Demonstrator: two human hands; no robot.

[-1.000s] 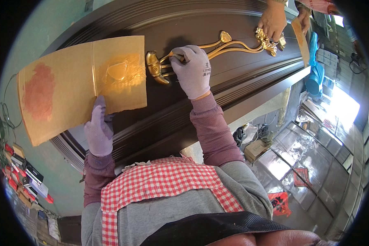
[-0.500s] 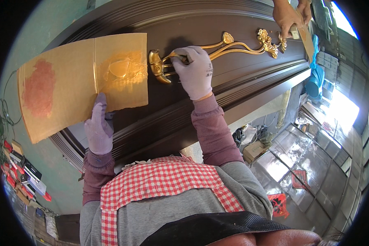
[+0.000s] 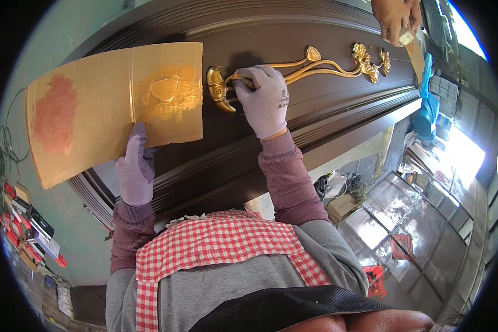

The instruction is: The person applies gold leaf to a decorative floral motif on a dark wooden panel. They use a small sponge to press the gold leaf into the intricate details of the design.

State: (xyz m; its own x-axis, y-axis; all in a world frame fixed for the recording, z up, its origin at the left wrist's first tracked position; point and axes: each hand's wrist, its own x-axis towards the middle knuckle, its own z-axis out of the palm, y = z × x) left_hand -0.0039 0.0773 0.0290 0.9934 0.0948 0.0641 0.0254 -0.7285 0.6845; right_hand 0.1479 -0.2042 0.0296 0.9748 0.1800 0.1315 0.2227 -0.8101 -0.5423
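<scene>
My left hand (image 3: 135, 169), in a pale lavender glove, grips the lower edge of a cardboard sheet (image 3: 102, 110). A reddish paint patch (image 3: 55, 113) is on its left part and a shiny gold paint patch (image 3: 169, 93) on its right. My right hand (image 3: 264, 101), gloved alike, is closed in a pinch at the gold stems of a raised flower ornament (image 3: 326, 64). What its fingers hold is mostly hidden. Just left of these fingers sits a curved gold piece (image 3: 218, 88), at the stems' end. The ornament lies on a dark brown panel (image 3: 321, 102) with ridged edges.
At the far right, a co-worker's bare hands (image 3: 395, 19) hold a small pale block (image 3: 406, 37) and a cardboard strip (image 3: 415, 55). Blue plastic (image 3: 426, 113) hangs beyond the panel's end. Boxes (image 3: 39, 229) are stacked at lower left; a carton (image 3: 346, 207) stands on the floor.
The co-worker's hand has lifted away from the gold flowers at the far right. My right hand stays at the stems, and my left keeps its hold on the cardboard. The view has shifted slightly.
</scene>
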